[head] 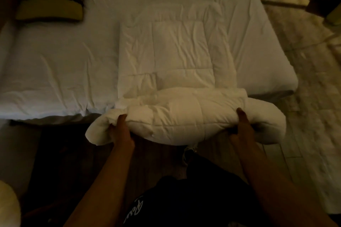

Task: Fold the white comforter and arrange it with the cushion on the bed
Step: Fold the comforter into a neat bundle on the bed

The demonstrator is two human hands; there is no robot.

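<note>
The white quilted comforter (173, 55) lies as a narrow folded strip across the bed (55, 72), running away from me. Its near end is rolled into a thick bundle that hangs just past the bed's front edge. My left hand (120, 131) grips the left side of that roll, thumb on top. On the right side of the roll, my right hand (241, 129) holds it the same way. A dark and olive striped cushion (53, 0) rests at the bed's far left corner, well away from the comforter.
A pale shaggy rug (310, 83) covers the floor to the right of the bed. Dark wooden floor (60, 153) lies in front of the bed under my arms. A pale fluffy object (7, 206) sits at the bottom left corner.
</note>
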